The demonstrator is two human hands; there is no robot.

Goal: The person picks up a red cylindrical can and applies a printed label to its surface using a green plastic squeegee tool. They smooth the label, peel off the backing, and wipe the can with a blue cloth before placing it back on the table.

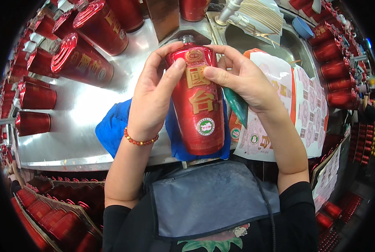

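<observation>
A red glossy bottle [181, 107] with raised gold lettering, a dark neck and a small round green-and-white sticker lies in front of me, its neck pointing away. My left hand [154, 90] grips its left shoulder, thumb on the front; a beaded bracelet circles that wrist. On the other shoulder my right hand [252, 84] holds on, thumb pressed beside the gold lettering. A green flat tool [236, 107] juts out under the right palm; how the fingers hold it is hidden. Beneath the bottle a blue cloth [114, 128] is spread over the metal worktop [74, 145].
Red bottles [88, 63] stand along the worktop's left side. Printed label sheets [311, 109] lie on the right, beside a metal sink [307, 56] with a faucet [229, 11] and a blue bowl [303, 27]. More bottles [330, 52] line the right; filled racks [57, 214] sit lower left.
</observation>
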